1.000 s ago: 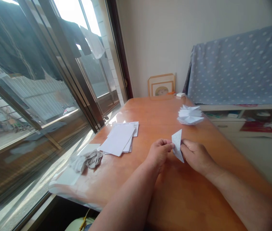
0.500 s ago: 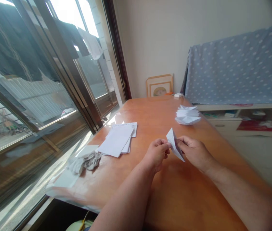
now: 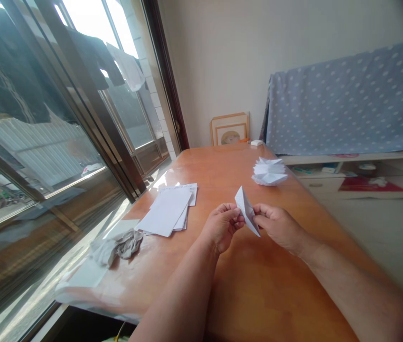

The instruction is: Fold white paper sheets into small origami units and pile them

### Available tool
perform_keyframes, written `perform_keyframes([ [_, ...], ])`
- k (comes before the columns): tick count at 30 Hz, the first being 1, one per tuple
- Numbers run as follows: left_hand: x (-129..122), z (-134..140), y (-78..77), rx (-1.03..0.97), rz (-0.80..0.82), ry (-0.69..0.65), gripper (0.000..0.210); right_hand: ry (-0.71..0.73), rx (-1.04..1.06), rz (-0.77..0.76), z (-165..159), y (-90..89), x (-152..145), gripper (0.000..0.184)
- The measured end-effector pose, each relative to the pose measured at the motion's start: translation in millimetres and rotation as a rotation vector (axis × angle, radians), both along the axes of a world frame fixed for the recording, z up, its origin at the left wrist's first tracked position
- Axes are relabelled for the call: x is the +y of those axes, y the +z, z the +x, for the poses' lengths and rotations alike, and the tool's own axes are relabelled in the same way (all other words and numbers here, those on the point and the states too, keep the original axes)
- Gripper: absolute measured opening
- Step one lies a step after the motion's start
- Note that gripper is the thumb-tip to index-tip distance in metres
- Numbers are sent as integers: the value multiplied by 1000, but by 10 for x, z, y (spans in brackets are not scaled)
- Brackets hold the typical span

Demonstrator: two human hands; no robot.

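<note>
A small piece of folded white paper (image 3: 247, 212), pointed at its top and bottom, is held up over the table between both hands. My left hand (image 3: 223, 225) pinches its left side between thumb and fingers. On the other side, my right hand (image 3: 276, 223) grips the paper's right edge, its fingertips partly hidden behind it. Beyond the hands sits a stack of folded white paper pieces (image 3: 269, 172) with pointed ends. Loose white sheets (image 3: 165, 211) lie overlapping to the left, with handwriting visible along the far edge of one.
A crumpled grey cloth (image 3: 128, 243) lies near the left edge of the wooden table (image 3: 219, 166). At the far end are a small white box (image 3: 257, 142) and leaning picture frames (image 3: 229, 129). A polka-dot cloth (image 3: 343, 99) hangs behind; a glass door (image 3: 116, 95) stands left.
The view has turned slightly to the right, so everything sits further left. Both hands still hold the folded paper, with only slight shifts of the fingers.
</note>
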State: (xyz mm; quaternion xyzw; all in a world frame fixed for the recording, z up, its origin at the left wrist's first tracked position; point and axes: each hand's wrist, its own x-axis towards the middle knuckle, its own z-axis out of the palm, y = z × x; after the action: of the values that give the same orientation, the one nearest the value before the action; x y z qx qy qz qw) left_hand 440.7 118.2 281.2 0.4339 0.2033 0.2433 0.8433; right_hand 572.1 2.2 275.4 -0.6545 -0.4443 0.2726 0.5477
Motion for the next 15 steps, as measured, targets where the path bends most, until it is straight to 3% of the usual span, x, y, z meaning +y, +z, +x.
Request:
perform_keyframes([
  [6,-2,-3,12,16,47,-52,23,-33,-111,-30,19,-48,16,34],
  [15,3,-13,47,13,-21,-122,16,-29,-111,-20,46,-34,-2,40],
])
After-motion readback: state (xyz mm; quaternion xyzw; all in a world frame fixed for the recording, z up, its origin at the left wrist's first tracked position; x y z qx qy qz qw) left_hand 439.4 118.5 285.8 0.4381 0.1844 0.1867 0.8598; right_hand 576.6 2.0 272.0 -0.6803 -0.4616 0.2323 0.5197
